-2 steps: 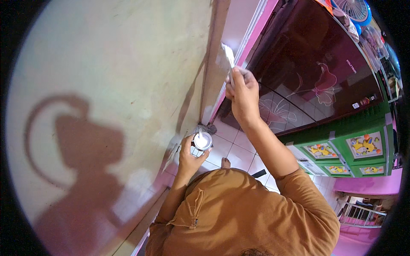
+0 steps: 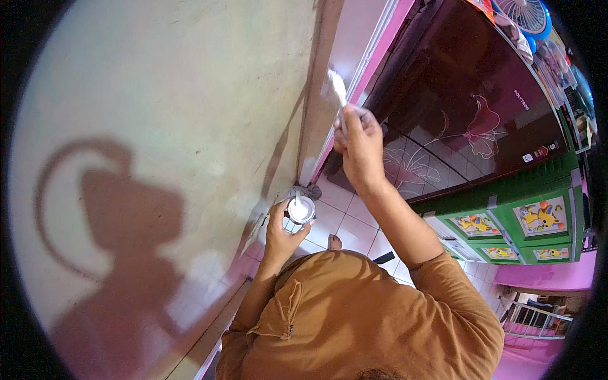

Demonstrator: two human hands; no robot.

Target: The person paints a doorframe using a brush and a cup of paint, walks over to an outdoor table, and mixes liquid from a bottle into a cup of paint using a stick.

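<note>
My right hand (image 2: 360,142) grips a brush (image 2: 337,87) with white on its bristles, which touch or nearly touch the pale lilac strip (image 2: 349,31) beside the pink trim. Lower and to the left, my left hand (image 2: 283,235) is wrapped round a small tin (image 2: 303,212) of white paint, with a light stick-like piece in it. The beige wall (image 2: 177,76) at the left carries my shadow.
A dark maroon fridge (image 2: 468,69) with flower patterns stands at the right, a blue fan (image 2: 525,16) and clutter by it. Below are a green cabinet (image 2: 494,202) and, farther back, a white railing (image 2: 538,320). My foot (image 2: 334,242) is on white floor tiles (image 2: 332,212); a dark cloth (image 2: 307,190) lies by the wall.
The brush and my right hand have shifted slightly down along the strip. My left hand and the tin are in about the same place.
</note>
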